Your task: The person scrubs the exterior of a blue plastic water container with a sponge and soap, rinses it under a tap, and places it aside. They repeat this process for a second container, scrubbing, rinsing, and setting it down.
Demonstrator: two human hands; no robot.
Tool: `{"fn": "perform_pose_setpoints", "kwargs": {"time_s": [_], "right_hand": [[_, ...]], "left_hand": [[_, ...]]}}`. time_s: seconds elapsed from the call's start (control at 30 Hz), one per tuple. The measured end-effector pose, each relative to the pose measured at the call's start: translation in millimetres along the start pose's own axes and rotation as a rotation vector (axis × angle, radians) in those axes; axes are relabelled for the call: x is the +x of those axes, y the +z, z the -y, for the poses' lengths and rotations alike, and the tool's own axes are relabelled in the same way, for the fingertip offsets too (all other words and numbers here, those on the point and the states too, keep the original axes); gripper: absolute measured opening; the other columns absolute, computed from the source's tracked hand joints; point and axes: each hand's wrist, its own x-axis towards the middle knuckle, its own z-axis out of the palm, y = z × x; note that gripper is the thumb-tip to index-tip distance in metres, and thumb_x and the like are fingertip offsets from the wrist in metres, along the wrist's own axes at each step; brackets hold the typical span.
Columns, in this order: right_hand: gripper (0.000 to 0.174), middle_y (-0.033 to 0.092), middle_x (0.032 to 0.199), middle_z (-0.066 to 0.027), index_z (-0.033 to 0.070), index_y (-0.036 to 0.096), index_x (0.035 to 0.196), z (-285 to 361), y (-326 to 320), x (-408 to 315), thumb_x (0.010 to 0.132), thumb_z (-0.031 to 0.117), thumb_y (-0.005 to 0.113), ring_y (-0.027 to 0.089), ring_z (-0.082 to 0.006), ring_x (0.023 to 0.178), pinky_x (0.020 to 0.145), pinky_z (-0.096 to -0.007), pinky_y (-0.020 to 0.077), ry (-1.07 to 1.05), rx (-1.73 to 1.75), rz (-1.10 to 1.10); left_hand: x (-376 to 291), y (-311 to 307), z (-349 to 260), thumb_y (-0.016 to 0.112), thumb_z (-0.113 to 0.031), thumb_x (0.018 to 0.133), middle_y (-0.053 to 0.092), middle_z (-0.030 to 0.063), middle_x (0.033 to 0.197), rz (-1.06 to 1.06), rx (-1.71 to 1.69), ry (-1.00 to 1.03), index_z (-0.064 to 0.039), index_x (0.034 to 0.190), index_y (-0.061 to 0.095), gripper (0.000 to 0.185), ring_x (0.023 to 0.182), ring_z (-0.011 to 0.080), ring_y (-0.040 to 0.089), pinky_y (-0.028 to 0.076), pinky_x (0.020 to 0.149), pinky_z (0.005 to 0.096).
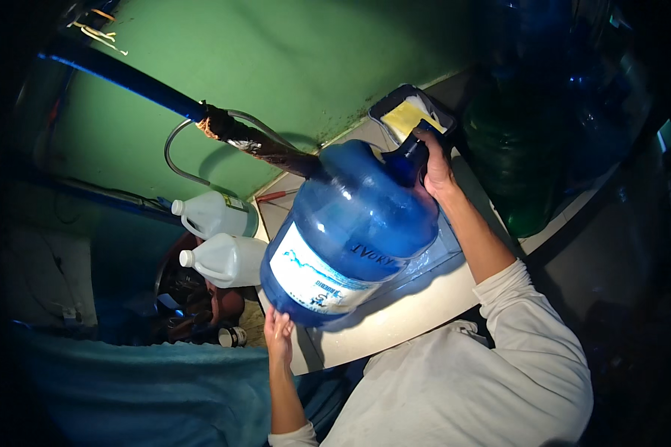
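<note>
A large translucent blue plastic water jug (pixel 363 215) lies tilted across a tiled counter (pixel 391 335), its neck end toward the upper right. It bears a white label and black handwriting. My right hand (pixel 437 167) is wrapped around the dark blue neck or handle; which of the two I cannot tell. At the lower left, my left hand (pixel 279 329) holds the rim of the jug's base with its fingers. Part of the counter under the jug is hidden.
A blue pipe (pixel 128 81) with a wrapped end reaches down behind the jug. Two white plastic bottles (pixel 232 260) stand at left, near a red-handled tool (pixel 277 195). A black tray (pixel 408 89) holds a yellow sponge or cloth. Dark green bottles (pixel 514 162) are at right; blue cloth (pixel 145 391) hangs below.
</note>
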Motion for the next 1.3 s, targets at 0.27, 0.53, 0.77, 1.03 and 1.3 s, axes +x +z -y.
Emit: {"fn": "perform_pose_setpoints", "kwargs": {"time_s": [0.27, 0.53, 0.77, 1.03, 1.3], "right_hand": [[0.044, 0.066, 0.087, -0.0104, 0.004, 0.068, 0.093, -68.5, 51.8, -44.5, 0.063, 0.029, 0.089, 0.065, -0.0209, 0.079, 0.076, -0.0360, 0.0532, -0.482, -0.916, 0.294], [0.047, 0.058, 0.090, -0.0178, 0.000, 0.063, 0.088, -167.2, 39.4, -68.1, 0.057, 0.026, 0.087, 0.061, -0.0358, 0.085, 0.078, -0.0427, 0.0523, -0.452, -1.060, 0.464], [0.052, 0.062, 0.103, -0.0165, 0.004, 0.064, 0.089, -198.2, 50.7, -20.1, 0.063, 0.043, 0.086, 0.060, -0.0362, 0.092, 0.081, -0.0470, 0.0507, -0.456, -1.386, 0.283], [0.055, 0.054, 0.092, -0.0144, 0.003, 0.061, 0.087, -211.6, 59.3, -16.2, 0.060, 0.042, 0.089, 0.057, -0.0341, 0.085, 0.075, -0.0443, 0.0496, -0.291, -1.223, 0.247], [0.057, 0.058, 0.093, -0.0125, 0.004, 0.064, 0.094, -221.2, 55.8, -11.6, 0.061, 0.042, 0.090, 0.056, -0.0313, 0.088, 0.079, -0.0399, 0.0483, -0.260, -1.311, 0.275]], "left_hand": [[138.4, 158.2, -25.4, 0.073, -0.023, 0.091, 0.031, 0.0240, 0.158, -0.037, 0.427, 0.611, 0.001, 0.154, 0.029, 0.080, 0.146, 0.0345, 0.033, 0.029, 0.119, 0.0422], [196.1, 217.0, -117.4, 0.044, 0.000, 0.085, 0.067, 0.0107, 0.102, 0.175, 0.496, 0.700, 0.002, 0.116, 0.061, 0.035, 0.093, 0.0180, 0.062, 0.049, 0.086, 0.0299], [126.1, 199.6, -247.3, 0.037, -0.005, 0.090, 0.064, 0.0118, 0.117, 0.354, 0.136, 0.659, -0.002, 0.131, 0.054, 0.044, 0.104, 0.0217, 0.068, 0.060, 0.087, 0.0392], [135.2, 197.1, -208.6, 0.041, -0.008, 0.092, 0.067, 0.0050, 0.103, 0.281, 0.203, 0.546, -0.003, 0.127, 0.059, 0.040, 0.089, 0.0123, 0.064, 0.055, 0.073, 0.0283], [148.9, 195.1, -155.9, 0.045, -0.008, 0.094, 0.066, 0.0081, 0.115, 0.235, 0.248, 0.469, 0.000, 0.127, 0.058, 0.037, 0.105, 0.0159, 0.063, 0.054, 0.086, 0.0305]]}}
